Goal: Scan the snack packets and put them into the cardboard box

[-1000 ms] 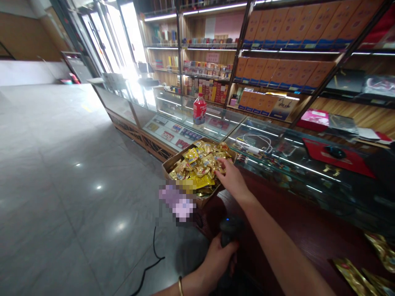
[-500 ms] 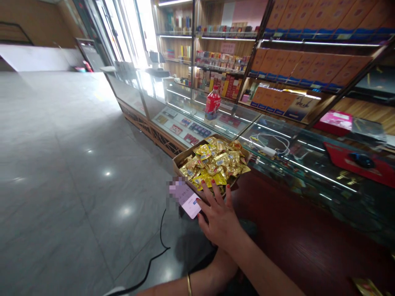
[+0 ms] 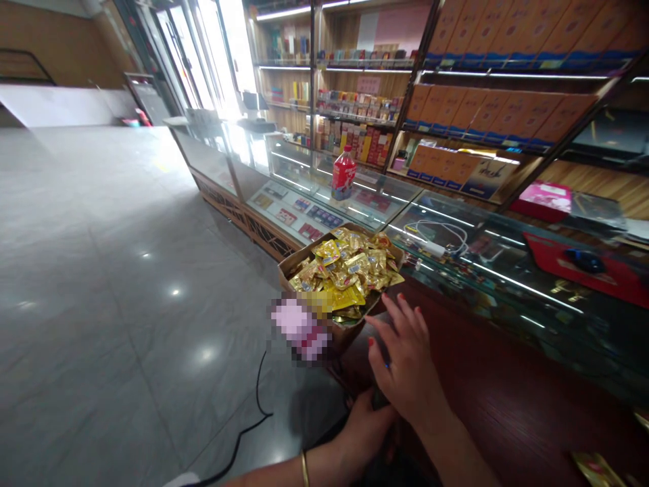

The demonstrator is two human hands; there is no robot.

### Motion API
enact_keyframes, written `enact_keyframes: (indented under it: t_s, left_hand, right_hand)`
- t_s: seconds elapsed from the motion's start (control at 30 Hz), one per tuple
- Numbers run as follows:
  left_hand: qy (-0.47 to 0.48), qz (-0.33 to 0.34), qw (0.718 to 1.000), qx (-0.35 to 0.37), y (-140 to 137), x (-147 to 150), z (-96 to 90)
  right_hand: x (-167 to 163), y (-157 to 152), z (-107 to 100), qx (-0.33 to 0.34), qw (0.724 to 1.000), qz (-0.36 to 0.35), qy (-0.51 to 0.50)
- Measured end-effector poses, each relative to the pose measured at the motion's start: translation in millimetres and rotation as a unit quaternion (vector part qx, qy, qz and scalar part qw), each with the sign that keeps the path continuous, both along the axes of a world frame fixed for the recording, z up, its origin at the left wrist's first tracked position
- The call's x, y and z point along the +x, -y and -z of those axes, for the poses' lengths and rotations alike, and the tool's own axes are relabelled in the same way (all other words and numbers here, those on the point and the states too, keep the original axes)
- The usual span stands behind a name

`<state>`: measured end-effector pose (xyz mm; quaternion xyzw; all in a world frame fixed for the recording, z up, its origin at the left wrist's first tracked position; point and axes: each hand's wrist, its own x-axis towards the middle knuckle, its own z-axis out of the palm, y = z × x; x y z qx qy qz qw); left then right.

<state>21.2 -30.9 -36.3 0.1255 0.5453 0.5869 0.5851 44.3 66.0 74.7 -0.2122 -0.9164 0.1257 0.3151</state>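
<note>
My right hand (image 3: 408,358) hovers over the dark red tabletop (image 3: 487,379), fingers stretched and apart, holding nothing. Just left of its fingertips stands an open cardboard box (image 3: 290,262) heaped with small gold and yellow packets (image 3: 349,264). A phone (image 3: 301,329) leans at the box's near left side, its screen blurred out by large pixels. Lower down, my left hand (image 3: 366,423), with a gold bangle at the wrist, is closed near the table's edge. What its curled fingers hold, if anything, is hidden.
Behind the box runs a glass display counter (image 3: 405,203) with a red-labelled bottle (image 3: 343,174), a white cable (image 3: 441,233) and a black mouse (image 3: 584,260) on it. A black cord (image 3: 238,439) trails over the floor at left. More gold packets (image 3: 595,470) lie at lower right.
My right hand has moved right, off the phone and the box's near edge. The phone's screen content has changed. My left hand shows more now, from under the right arm.
</note>
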Motion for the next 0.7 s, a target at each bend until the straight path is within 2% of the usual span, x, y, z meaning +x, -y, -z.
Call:
enact_keyframes:
  t_s: [0.07, 0.13, 0.2, 0.3, 0.37, 0.43, 0.5, 0.53, 0.57, 0.6, 0.67, 0.7]
  left_hand:
    - [0.0, 0.016, 1.0, -0.006, 2.0, -1.3, 1.6]
    - [0.0, 0.028, 1.0, -0.011, 4.6, -3.6, -0.2]
    - [-0.023, 0.037, 0.999, 0.004, 7.6, -5.7, -7.7]
    - [-0.135, 0.067, 0.984, 0.098, 11.7, -8.2, -29.5]
    - [-0.227, 0.108, 0.951, 0.181, 13.2, -9.9, -48.2]
    - [-0.31, 0.184, 0.901, 0.243, 14.1, -11.2, -66.5]
    - [-0.406, 0.257, 0.839, 0.256, 15.4, -12.6, -81.1]
    - [-0.449, 0.271, 0.817, 0.24, 16.7, -14.2, -86.2]
    - [-0.49, 0.252, 0.808, 0.21, 18.5, -17.5, -89.4]
    - [-0.527, 0.203, 0.807, 0.173, 21.0, -23.3, -90.8]
    - [-0.59, 0.045, 0.801, 0.095, 28.3, -44.0, -88.9]
    - [-0.622, -0.04, 0.78, 0.06, 33.1, -59.0, -86.3]
  right_hand:
    - [27.5, -8.3, 14.6, -0.073, 0.996, 0.03, -0.031]
    - [54.3, -7.1, 38.1, -0.179, 0.978, 0.09, -0.061]
    - [75.2, 4.0, 65.4, -0.295, 0.94, 0.146, -0.093]
    - [93.1, 31.0, 100.3, -0.414, 0.88, 0.171, -0.157]
    - [99.8, 47.6, 114.3, -0.459, 0.848, 0.181, -0.192]
    - [106.2, 57.3, 121.1, -0.497, 0.828, 0.163, -0.202]
    - [113.4, 58.6, 123.2, -0.516, 0.824, 0.12, -0.198]
    - [117.1, 56.3, 123.4, -0.522, 0.822, 0.101, -0.206]
    - [120.8, 52.3, 123.5, -0.531, 0.813, 0.091, -0.223]
    - [124.6, 46.8, 123.7, -0.547, 0.794, 0.095, -0.247]
    - [132.6, 32.1, 125.6, -0.603, 0.729, 0.128, -0.297]
    - [137.1, 23.7, 127.6, -0.639, 0.687, 0.143, -0.315]
